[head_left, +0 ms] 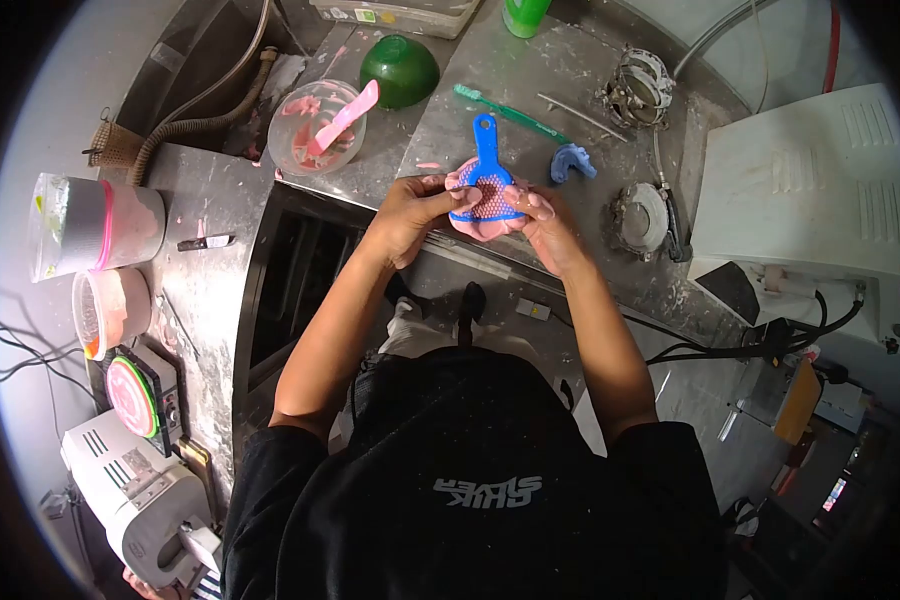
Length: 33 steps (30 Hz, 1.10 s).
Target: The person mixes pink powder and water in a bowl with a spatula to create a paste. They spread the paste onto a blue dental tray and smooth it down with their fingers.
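Observation:
Both hands hold a blue perforated dental impression tray (pixel 488 160) over the front edge of the metal counter, its handle pointing away from me. Pink impression material (pixel 485 230) bulges around its rim and shows through the holes. My left hand (pixel 410 218) is closed on the left side, thumb across the mesh. On the opposite side my right hand (pixel 550 228) grips the edge, its fingertips smeared pink. Beyond lie a green toothbrush (pixel 510 112) and a light-blue curved piece (pixel 573 163). A clear bowl (pixel 282 140) with pink residue holds a pink spatula (pixel 348 115).
A green bowl (pixel 400 72) stands behind the clear one. Burner-like metal fixtures (pixel 642 218) sit at right beside a white machine (pixel 800 180). Tubs (pixel 130 225), a knife-like tool (pixel 206 243) and a round-topped device (pixel 132 397) occupy the left counter. Cables (pixel 740 350) hang at right.

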Tool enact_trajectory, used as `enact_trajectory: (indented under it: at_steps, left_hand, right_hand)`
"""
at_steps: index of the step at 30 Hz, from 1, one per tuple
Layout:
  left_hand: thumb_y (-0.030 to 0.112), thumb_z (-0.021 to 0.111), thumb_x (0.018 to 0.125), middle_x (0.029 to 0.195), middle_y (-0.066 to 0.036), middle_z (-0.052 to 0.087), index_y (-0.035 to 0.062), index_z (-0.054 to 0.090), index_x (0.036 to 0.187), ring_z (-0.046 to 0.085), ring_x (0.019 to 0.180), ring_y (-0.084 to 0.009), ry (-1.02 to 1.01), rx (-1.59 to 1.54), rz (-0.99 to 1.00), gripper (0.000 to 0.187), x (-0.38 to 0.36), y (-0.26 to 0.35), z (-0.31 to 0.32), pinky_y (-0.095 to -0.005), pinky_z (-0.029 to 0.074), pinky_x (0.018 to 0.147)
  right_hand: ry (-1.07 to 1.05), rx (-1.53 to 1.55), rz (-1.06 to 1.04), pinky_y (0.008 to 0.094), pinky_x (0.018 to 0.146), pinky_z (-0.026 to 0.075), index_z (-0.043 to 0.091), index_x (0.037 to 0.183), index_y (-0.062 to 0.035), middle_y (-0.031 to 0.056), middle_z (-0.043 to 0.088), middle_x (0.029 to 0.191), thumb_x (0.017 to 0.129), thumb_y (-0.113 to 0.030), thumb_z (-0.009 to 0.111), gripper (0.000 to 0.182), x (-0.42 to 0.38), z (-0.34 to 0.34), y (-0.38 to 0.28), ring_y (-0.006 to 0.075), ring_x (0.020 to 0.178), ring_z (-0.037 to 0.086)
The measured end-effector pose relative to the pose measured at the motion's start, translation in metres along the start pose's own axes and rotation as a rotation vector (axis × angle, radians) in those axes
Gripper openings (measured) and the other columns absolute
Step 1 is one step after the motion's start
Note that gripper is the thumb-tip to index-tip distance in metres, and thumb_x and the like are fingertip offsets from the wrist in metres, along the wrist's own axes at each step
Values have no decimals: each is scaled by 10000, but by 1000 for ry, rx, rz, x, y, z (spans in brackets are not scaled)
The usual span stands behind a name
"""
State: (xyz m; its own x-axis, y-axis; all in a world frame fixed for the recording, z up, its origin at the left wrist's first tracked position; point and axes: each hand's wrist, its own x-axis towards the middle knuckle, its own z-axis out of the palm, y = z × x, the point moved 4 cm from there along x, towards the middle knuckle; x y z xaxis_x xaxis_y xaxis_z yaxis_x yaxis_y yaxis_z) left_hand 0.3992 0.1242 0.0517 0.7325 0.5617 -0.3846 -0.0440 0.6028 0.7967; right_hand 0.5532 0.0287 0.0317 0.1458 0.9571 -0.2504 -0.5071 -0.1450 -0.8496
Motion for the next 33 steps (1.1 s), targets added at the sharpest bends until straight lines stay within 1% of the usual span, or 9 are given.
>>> enact_trajectory:
  at_steps: [6,9,15,21,24,26,27,30,33]
  left_hand:
    - [132,695,805,939,-84,665,-46,616,1046,646,848,-153,12,-17,-24,310,-2,1,-6,-289,517,765]
    - [127,694,804,934,-91,665,-51,616,1046,647,840,-152,19,-22,-15,311,-1,-1,-9,-284,517,763]
    - [134,712,791,924,-100,666,-64,629,1009,648,817,-152,50,-29,10,306,-1,0,-12,-286,526,752]
    - [124,713,787,932,-105,665,-68,622,1014,642,829,-151,79,-14,34,311,0,1,-11,-273,507,764]
    - [100,704,785,931,-108,662,-71,607,1027,637,835,-150,107,-23,102,312,1,-1,-4,-269,499,760]
    - [77,695,783,927,-106,661,-72,594,1039,633,834,-149,163,-10,141,312,-2,-3,4,-268,497,750]
    - [68,691,783,927,-103,660,-69,589,1044,633,827,-147,181,-63,155,311,-2,-6,6,-267,498,740]
    - [41,681,783,926,-95,658,-52,584,1051,631,787,-135,205,-196,200,301,-4,-12,13,-270,501,686]
    - [9,667,788,926,-94,659,-50,585,1048,638,798,-134,168,-192,203,279,-10,-7,17,-274,515,702]
  right_hand:
    - [36,-13,34,267,712,424,578,1066,-42,-13,589,968,857,-309,649,346,0,10,-8,79,824,522]
    - [11,-26,64,264,691,421,594,1052,-44,-13,597,942,855,-308,652,334,4,8,-5,80,796,520]
    - [4,24,42,262,674,418,623,1030,-40,-17,598,916,850,-307,659,323,7,12,-4,82,761,515]
    - [-18,12,23,268,678,425,634,1008,-28,-11,594,964,839,-329,669,347,11,8,2,80,773,515]
    - [-46,15,-59,279,717,443,606,1073,-20,7,586,1024,845,-348,657,403,9,13,0,92,855,541]
    - [8,33,-126,279,766,440,582,1105,5,26,583,1009,829,-373,665,475,7,21,-1,103,870,537]
    - [35,43,-158,279,790,438,570,1121,17,35,582,1001,821,-385,669,511,5,26,-1,108,877,535]
    - [142,-20,-190,300,879,421,524,1168,13,61,553,1068,816,-391,664,554,0,34,-1,144,971,538]
    - [135,-36,-360,325,970,389,463,1255,19,99,538,1136,801,-359,658,622,-1,32,-4,197,1083,530]
